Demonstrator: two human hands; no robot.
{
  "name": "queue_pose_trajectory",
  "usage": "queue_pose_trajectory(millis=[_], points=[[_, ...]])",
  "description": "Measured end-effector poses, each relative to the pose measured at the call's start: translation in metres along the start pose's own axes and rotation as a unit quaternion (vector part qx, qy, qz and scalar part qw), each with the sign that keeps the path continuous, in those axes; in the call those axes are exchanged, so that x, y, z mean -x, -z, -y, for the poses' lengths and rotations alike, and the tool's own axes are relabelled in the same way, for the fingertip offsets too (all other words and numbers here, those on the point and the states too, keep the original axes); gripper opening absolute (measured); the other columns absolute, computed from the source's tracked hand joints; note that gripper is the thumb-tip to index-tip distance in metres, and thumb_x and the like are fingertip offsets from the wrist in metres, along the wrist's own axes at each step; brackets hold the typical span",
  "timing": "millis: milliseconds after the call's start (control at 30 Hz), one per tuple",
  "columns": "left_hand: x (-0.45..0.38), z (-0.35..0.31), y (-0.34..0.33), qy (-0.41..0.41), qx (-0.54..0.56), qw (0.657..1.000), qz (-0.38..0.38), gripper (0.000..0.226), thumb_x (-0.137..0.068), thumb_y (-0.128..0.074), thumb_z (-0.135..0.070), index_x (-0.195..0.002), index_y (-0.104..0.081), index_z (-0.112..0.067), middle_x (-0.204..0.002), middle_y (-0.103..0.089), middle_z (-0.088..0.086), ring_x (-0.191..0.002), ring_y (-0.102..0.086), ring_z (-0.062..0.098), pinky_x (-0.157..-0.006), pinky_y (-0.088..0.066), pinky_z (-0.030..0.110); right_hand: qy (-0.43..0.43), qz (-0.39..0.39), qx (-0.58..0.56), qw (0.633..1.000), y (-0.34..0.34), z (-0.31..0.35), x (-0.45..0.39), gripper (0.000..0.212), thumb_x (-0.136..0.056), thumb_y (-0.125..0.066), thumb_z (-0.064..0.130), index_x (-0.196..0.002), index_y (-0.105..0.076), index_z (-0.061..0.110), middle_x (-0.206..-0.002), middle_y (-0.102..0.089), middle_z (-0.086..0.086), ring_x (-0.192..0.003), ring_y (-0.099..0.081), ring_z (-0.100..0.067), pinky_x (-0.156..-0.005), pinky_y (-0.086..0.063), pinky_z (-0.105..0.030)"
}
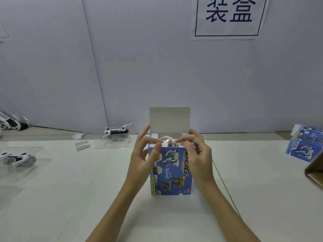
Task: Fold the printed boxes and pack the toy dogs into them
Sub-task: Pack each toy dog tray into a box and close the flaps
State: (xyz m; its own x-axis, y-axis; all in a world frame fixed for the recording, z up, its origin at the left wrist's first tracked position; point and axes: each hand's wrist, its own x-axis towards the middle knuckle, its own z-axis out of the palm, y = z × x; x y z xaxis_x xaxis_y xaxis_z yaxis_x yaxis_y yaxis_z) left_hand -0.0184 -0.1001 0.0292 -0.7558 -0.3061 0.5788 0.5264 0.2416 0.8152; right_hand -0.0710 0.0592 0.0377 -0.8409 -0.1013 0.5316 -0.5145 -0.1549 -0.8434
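Pale lavender-grey wall panels (139,67) behind, one vertical seam running down left of centre. White paper sign (227,16) taped upper right, dark blue Chinese characters inside a thin frame. White tabletop (70,198) below, sheets abutting. Even, diffuse light.

Just one view here, a wide-angle head cam looking forward and a bit down from the person's own spot. It sits close over the tabletop (253,180), with both forearms coming in from the bottom edge and the box (170,168) dead centre. Straight ahead is the wall (139,67), with a sign (229,16) at top right. Edges bend a little.
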Motion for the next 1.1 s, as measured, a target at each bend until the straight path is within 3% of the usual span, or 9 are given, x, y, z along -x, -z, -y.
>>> queue_pose_trajectory(millis=[67,133,300,433,500,633,733,900,1100], points=[[-0.001,-0.002,0.002,0.029,0.066,0.997,0.003,0.043,-0.079,-0.074,-0.073,-0.097,-0.073,-0.033,-0.148,-0.046,-0.035,-0.122,-0.065,0.005,-0.073,-0.064,0.031,-0.019,-0.002,-0.039,0.999,0.000,0.002,0.001,0.026,-0.101,-0.058,0.020,-0.093,-0.076,0.037,-0.126,-0.061,0.034,-0.136,-0.054,-0.012,-0.097,-0.057,-0.052],[-0.002,-0.001,0.005,0.046,0.091,0.995,0.001,0.043,-0.077,-0.079,-0.068,-0.100,-0.075,-0.032,-0.145,-0.051,-0.029,-0.124,-0.065,0.011,-0.076,-0.063,0.033,-0.019,-0.009,-0.073,0.997,0.000,0.004,0.001,0.021,-0.099,-0.062,0.020,-0.106,-0.070,0.039,-0.124,-0.067,0.016,-0.117,-0.068,-0.027,-0.086,-0.061,-0.057],[-0.004,0.000,0.004,0.052,0.157,0.986,0.009,0.059,-0.077,-0.088,-0.053,-0.121,-0.053,-0.036,-0.139,-0.061,-0.002,-0.120,-0.068,0.033,-0.077,-0.064,0.048,0.035,0.002,-0.098,0.995,0.004,0.003,0.003,0.040,-0.101,-0.056,0.026,-0.141,-0.047,0.030,-0.128,-0.064,0.001,-0.116,-0.068,-0.023,-0.080,-0.064,-0.039],[-0.006,-0.003,0.010,0.014,0.091,0.995,0.030,0.060,-0.080,-0.084,-0.057,-0.131,-0.056,-0.043,-0.137,-0.057,-0.005,-0.124,-0.064,0.029,-0.079,-0.062,0.036,0.028,0.027,-0.078,0.996,0.013,-0.004,0.003,0.043,-0.106,-0.035,0.039,-0.124,-0.064,0.014,-0.134,-0.064,-0.005,-0.121,-0.066,-0.028,-0.078,-0.059,-0.025],[-0.005,0.000,0.012,0.008,0.042,0.998,0.050,0.048,-0.079,-0.085,-0.055,-0.120,-0.066,-0.039,-0.140,-0.053,-0.008,-0.132,-0.058,0.026,-0.088,-0.062,0.046,0.015,0.030,-0.082,0.996,0.017,-0.004,0.001,0.054,-0.107,-0.031,0.046,-0.117,-0.068,0.008,-0.136,-0.064,-0.001,-0.122,-0.067,-0.024,-0.080,-0.057,-0.021],[-0.001,0.005,0.014,0.018,0.020,0.997,0.077,0.036,-0.084,-0.076,-0.046,-0.117,-0.062,-0.045,-0.147,-0.045,-0.013,-0.139,-0.052,0.024,-0.090,-0.060,0.050,0.044,0.047,-0.015,0.998,0.018,-0.007,0.000,0.056,-0.095,-0.051,0.069,-0.117,-0.068,0.021,-0.143,-0.057,0.007,-0.131,-0.060,-0.020,-0.082,-0.062,-0.034],[-0.001,0.006,0.011,0.015,0.020,0.998,0.061,0.020,-0.095,-0.063,-0.038,-0.114,-0.062,-0.044,-0.145,-0.047,-0.012,-0.136,-0.055,0.026,-0.085,-0.062,0.043,0.078,0.036,0.045,0.995,0.015,-0.013,0.003,0.031,-0.097,-0.061,0.054,-0.117,-0.065,0.030,-0.133,-0.060,0.012,-0.129,-0.060,-0.017,-0.079,-0.063,-0.031],[-0.001,0.009,0.005,0.010,0.005,1.000,0.029,0.027,-0.095,-0.063,-0.042,-0.121,-0.062,-0.041,-0.148,-0.049,-0.013,-0.137,-0.054,0.022,-0.094,-0.059,0.057,0.080,0.039,0.039,0.995,0.011,-0.013,0.004,0.025,-0.095,-0.064,0.036,-0.119,-0.061,0.032,-0.124,-0.064,0.005,-0.122,-0.065,-0.018,-0.067,-0.060,-0.021],[0.011,0.012,-0.008,-0.103,-0.138,0.982,-0.080,0.065,-0.096,-0.075,-0.033,-0.153,-0.044,-0.027,-0.150,-0.052,-0.011,-0.136,-0.055,0.022,-0.106,-0.050,0.053,0.041,-0.076,-0.024,0.996,-0.001,-0.006,0.015,0.027,-0.092,-0.073,0.038,-0.113,-0.060,0.026,-0.118,-0.065,-0.002,-0.115,-0.067,-0.023,-0.077,-0.063,-0.045]])
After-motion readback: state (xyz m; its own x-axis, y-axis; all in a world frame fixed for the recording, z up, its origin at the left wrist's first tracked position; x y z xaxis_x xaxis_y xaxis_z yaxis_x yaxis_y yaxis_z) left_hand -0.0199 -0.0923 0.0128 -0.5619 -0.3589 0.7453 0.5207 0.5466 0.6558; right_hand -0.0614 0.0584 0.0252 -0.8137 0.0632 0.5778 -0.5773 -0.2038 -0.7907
